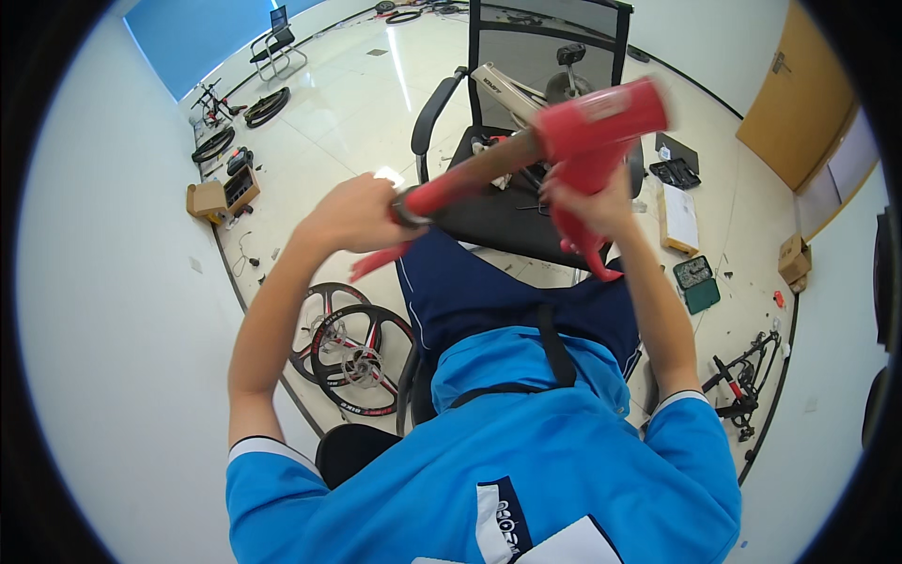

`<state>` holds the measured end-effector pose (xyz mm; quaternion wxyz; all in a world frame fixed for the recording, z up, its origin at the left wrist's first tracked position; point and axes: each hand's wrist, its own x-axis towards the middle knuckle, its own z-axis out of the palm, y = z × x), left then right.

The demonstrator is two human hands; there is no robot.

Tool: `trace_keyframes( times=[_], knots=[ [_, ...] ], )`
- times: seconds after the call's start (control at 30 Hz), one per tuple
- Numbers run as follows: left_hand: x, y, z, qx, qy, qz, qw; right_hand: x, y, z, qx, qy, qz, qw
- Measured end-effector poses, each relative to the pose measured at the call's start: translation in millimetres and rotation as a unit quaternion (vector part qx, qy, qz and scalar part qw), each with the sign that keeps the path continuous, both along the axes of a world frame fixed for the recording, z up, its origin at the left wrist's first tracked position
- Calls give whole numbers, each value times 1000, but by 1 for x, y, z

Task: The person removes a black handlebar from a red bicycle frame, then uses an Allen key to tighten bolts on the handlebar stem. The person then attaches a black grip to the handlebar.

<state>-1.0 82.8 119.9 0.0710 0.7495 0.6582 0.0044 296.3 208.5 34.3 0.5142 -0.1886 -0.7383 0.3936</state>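
My left hand (352,216) is closed around the lower end of a red bicycle fork (442,191), beside a dark ring. A red strip sticks out below that hand. The fork's brownish-grey tube slants up to the right and meets the end of a thick red tube (611,117), which looks like part of a bicycle frame. My right hand (601,199) grips a red branch under this tube, with a curved red end hanging below. Motion blurs the thick tube. Both pieces are held up over my lap, in front of a black chair (479,211).
A pale bicycle frame (507,94) and small parts rest on the chair. Two spoked wheels (362,362) lie at lower left. On the right are a black frame (747,385), a green case (697,285), and a white-topped box (678,221). An open carton (221,193) stands by the left wall.
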Motion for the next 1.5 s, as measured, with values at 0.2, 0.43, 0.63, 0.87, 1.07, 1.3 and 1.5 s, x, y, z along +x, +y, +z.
trace_keyframes(
  times=[0.2,0.43,0.63,0.87,1.07,1.3,1.5],
  knots=[
    [-115,-4,-132,-41,-126,137,982,89,34,32,-71,211,54,973],
    [-80,97,-196,-201,-354,280,869,94,39,24,-54,204,-20,977],
    [-22,185,-196,-267,-215,164,925,81,36,26,-41,147,11,988],
    [-19,261,-212,-234,-245,233,911,79,38,35,-53,187,10,981],
    [-45,304,-258,-128,-282,285,907,95,34,36,-94,194,56,975],
    [-58,322,-291,-176,-372,321,853,99,37,29,-39,146,26,988],
    [-63,335,-320,-148,-360,288,875,93,48,27,-2,113,33,993]
  ],
)
